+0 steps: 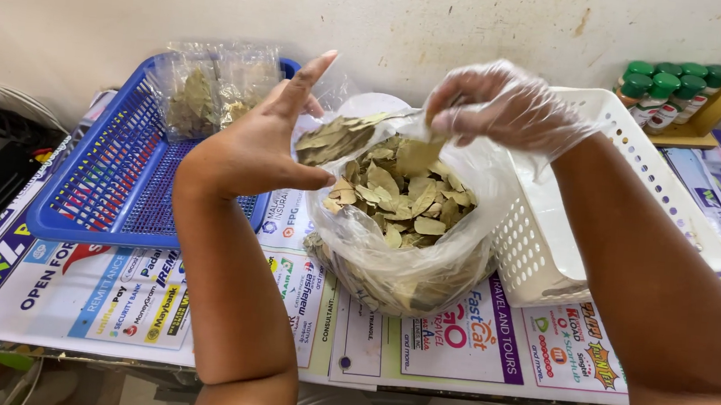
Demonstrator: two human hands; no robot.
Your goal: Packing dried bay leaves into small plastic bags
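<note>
A large clear plastic bag [451, 264] full of dried bay leaves [405, 200] stands in the middle of the table. My bare left hand [256, 144] holds a small clear packet [336, 137], partly filled with leaves, just over the big bag's left rim, fingers spread upward. My right hand [510, 109], in a thin clear glove, is above the big bag with its fingertips pinched on a bay leaf or two [418, 153] close to the small packet's mouth.
A blue plastic basket [106, 196] at the left holds filled clear leaf packets [212, 91]. A white plastic basket [550, 247] leans right of the bag. Green-capped bottles [667, 87] sit on a wooden rack at the back right. Printed posters [149, 297] cover the table; a wall is behind.
</note>
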